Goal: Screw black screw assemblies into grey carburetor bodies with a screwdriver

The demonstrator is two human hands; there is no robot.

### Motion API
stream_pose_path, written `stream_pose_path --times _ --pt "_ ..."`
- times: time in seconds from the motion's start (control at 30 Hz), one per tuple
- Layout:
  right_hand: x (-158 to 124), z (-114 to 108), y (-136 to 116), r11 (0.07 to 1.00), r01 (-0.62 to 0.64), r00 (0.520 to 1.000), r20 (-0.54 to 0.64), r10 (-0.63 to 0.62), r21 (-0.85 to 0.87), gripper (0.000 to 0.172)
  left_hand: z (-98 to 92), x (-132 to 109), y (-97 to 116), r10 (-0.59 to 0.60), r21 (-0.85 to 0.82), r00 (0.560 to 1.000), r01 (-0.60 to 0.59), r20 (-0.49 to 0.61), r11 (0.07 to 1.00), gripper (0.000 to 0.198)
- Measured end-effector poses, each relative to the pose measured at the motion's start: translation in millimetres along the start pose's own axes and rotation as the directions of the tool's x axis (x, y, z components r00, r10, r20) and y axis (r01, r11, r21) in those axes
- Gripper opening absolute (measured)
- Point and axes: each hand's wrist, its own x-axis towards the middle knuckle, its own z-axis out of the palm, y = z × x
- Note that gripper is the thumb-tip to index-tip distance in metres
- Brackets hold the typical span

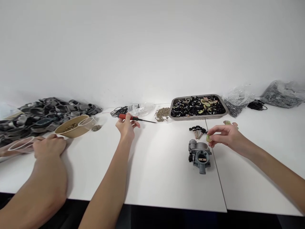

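My left hand [127, 128] is closed around a screwdriver [123, 116] with a red and black handle, its thin dark shaft pointing right just above the table. Between thumb and fingers, my right hand [223, 137] pinches a small yellow-green metal disc [208, 138]. Just below and left of that hand, a grey metal carburetor body [200, 156] stands on the table, its round bore facing me. Several black-topped parts with metal shafts [197, 131] lie behind it. Partly hidden behind my right hand are a few more thin discs [234, 125].
At the left a co-worker's hand [49, 146] rests beside a tan tub [79, 133] of brass-coloured pieces. Grey castings [45, 114] are piled behind. Along the wall sit small brass parts [163, 113], a metal tray [199, 118] of black parts, and a plastic bag [283, 93].
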Motion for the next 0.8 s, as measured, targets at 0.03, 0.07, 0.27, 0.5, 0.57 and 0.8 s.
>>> stream_pose_path --times 0.03,0.07,0.27,0.5,0.57,0.8 --pt "-1 2 0 1.000 0.008 1.000 -0.010 -0.008 -0.009 0.034 0.2 0 0 -0.003 -0.001 1.000 0.003 -0.001 1.000 0.018" --pt "-1 3 -1 1.000 0.019 0.999 -0.025 -0.020 -0.023 0.032 0.3 0 0 -0.005 -0.003 1.000 0.005 -0.002 1.000 0.018" --pt "-11 22 -2 0.990 0.036 0.998 -0.043 -0.043 -0.139 0.023 -1.0 1 -2 0.028 0.000 0.999 -0.028 0.024 1.000 0.017" --pt "-15 40 10 0.986 0.028 0.998 -0.049 -0.036 -0.164 0.021 -2.7 4 -6 0.030 0.032 0.999 -0.031 0.026 0.999 0.024" --pt "-16 42 13 0.990 0.014 0.998 -0.066 -0.024 -0.140 0.020 -2.9 4 -6 0.036 0.034 0.999 -0.037 0.030 0.999 0.024" --pt "-16 45 16 0.996 -0.004 0.999 -0.053 -0.001 -0.088 0.023 -3.1 4 -6 0.038 0.029 0.999 -0.039 0.038 0.999 0.024"
